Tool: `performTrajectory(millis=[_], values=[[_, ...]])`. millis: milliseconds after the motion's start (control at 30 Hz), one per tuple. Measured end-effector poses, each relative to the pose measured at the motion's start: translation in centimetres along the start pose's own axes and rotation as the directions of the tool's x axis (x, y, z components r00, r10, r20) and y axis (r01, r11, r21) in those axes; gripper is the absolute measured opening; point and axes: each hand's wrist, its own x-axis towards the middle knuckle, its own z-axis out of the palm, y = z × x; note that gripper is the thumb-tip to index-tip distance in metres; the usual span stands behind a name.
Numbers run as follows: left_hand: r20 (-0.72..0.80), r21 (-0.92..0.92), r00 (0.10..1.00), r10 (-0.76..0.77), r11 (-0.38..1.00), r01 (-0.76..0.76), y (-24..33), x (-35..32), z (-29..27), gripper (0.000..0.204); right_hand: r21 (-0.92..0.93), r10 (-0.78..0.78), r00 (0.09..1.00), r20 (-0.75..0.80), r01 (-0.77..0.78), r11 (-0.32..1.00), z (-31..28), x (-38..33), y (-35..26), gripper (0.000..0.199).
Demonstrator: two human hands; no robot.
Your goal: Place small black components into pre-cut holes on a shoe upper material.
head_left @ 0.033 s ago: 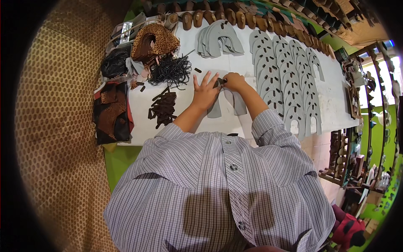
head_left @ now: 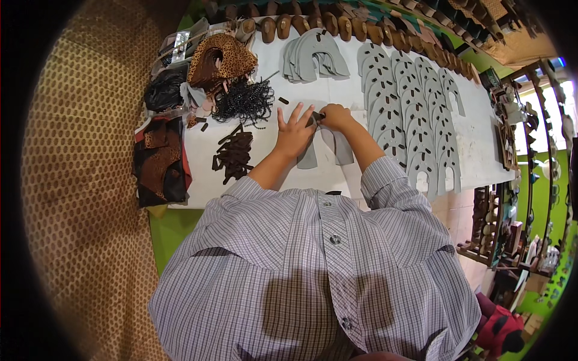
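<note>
- Gold-and-brown patterned hanging (head_left: 84,156) covers the left side of the room, beside a long white-topped table (head_left: 480,147).
- Grey, flat, U-shaped piece (head_left: 307,157) lies near the middle of the table's near edge, its two ends toward the person and its top partly hidden by the hands.
- Left hand (head_left: 294,133) is spread over it, palm down, fingers fanned, gripping nothing visible.
- Right hand (head_left: 335,117) has its fingers curled, fingertips touching a small dark piece (head_left: 321,115); whether they pinch or press it, I cannot tell.
- Dark brown short strips (head_left: 233,156) form a loose pile near the table's near left corner.
- Black beaded strings (head_left: 244,101) lie tangled beyond that pile, with leopard-print material (head_left: 236,55) toward the far left corner.
- Overlapping grey U-shaped pieces (head_left: 330,54) sit near the middle of the far edge.
- Long rows of grey U-shaped pieces bearing dark strips (head_left: 415,129) run from far edge to near edge on the table's right half.
- Brown foot-shaped forms (head_left: 345,27) line the far edge.
</note>
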Motion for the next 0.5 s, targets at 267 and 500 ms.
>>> performTrajectory(millis=[267, 500], values=[[-0.056, 0.07, 0.998, 0.02, 0.997, -0.016, 0.3, -0.1, 0.2, 0.014, -0.034, -0.019, 0.998, -0.054, 0.018, 0.999, 0.0, -0.3, 0.0, 0.036], [0.092, -0.085, 0.974, -0.205, 0.973, 0.213, 0.6, 1.3, -2.0, 0.012, -0.017, -0.002, 0.999, -0.055, 0.001, 1.0, 0.0, -0.3, 0.0, 0.038]])
